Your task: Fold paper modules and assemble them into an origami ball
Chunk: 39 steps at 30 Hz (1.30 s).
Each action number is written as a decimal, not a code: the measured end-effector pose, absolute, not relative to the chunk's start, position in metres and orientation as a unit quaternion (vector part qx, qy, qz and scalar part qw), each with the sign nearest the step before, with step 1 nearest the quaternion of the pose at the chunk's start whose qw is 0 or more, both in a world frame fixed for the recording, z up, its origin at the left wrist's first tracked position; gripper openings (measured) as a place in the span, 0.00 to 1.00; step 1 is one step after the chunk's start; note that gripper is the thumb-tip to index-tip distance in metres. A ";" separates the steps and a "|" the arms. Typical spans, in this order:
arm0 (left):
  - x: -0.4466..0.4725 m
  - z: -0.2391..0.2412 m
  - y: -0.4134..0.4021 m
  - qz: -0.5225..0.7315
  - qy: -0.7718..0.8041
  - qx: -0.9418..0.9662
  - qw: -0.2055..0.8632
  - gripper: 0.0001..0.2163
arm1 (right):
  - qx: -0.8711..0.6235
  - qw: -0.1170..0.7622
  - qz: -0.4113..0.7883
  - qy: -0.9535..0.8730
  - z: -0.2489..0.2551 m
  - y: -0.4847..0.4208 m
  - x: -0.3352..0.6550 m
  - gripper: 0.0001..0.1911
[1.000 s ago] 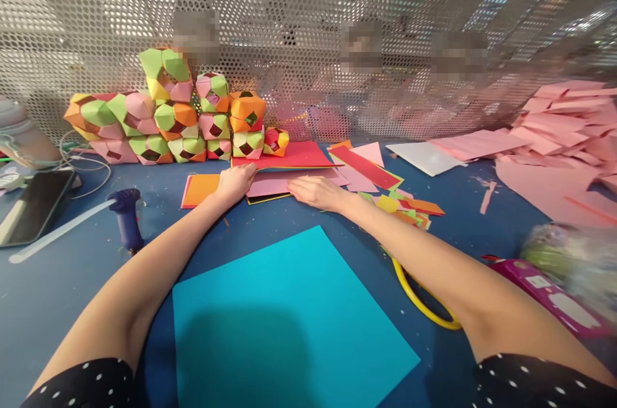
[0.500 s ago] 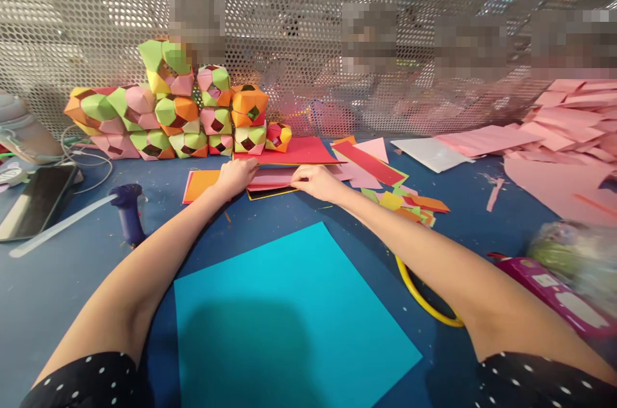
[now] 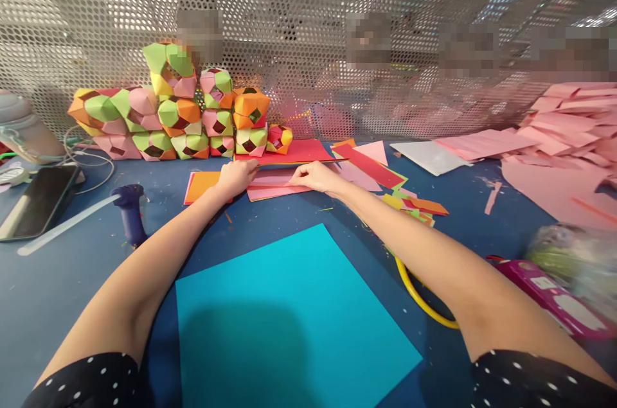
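My left hand [image 3: 238,177] is closed on the near edge of a red paper sheet [image 3: 308,150], holding that edge a little above the pile. Just beneath lie pink paper sheets [image 3: 270,180]. With thumb and fingers pinched together, my right hand [image 3: 314,176] grips a pink sheet in this pile; which layer it is, I cannot make out. Orange paper [image 3: 203,187] sticks out on the left beside my left wrist. Between my forearms, a large teal paper sheet [image 3: 289,279] lies flat, partly in shadow.
Folded paper balls [image 3: 179,114] are stacked against the perforated metal screen [image 3: 308,22]. Leftward are a phone [image 3: 38,199], a bottle [image 3: 29,128] and a blue glue gun [image 3: 130,215]. A yellow ring [image 3: 424,302], paper scraps [image 3: 419,204] and a pink paper heap [image 3: 573,122] lie right.
Pink paper now covers the dark, yellow-edged sheet that showed at the pile's near edge. My right hand has shifted slightly, still pinching. My left hand keeps its hold on the red sheet.
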<state>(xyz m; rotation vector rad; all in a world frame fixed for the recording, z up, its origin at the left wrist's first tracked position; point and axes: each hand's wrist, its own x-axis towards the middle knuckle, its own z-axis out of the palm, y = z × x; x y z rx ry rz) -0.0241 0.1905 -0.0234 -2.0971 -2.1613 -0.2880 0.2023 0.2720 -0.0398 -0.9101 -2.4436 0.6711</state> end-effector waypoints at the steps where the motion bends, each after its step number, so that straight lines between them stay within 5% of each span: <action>1: -0.024 -0.025 0.191 -0.096 -0.711 -0.694 0.060 0.16 | -0.322 0.221 0.224 -0.893 -0.039 0.268 0.203 0.10; 15: -0.034 -0.018 0.179 -0.085 -0.616 -0.781 0.061 0.32 | -0.285 0.195 0.018 -0.938 -0.037 0.253 0.197 0.09; 25: -0.045 -0.013 0.181 -0.096 -0.583 -0.805 0.053 0.31 | -0.299 0.193 0.016 -0.934 -0.030 0.257 0.198 0.09; 32: -0.038 -0.012 0.184 -0.090 -0.593 -0.800 0.017 0.18 | -0.289 0.183 0.007 -0.940 -0.033 0.254 0.200 0.09; 39: -0.039 -0.002 0.183 -0.089 -0.592 -0.800 -0.042 0.25 | -0.299 0.176 -0.014 -0.938 -0.035 0.252 0.197 0.09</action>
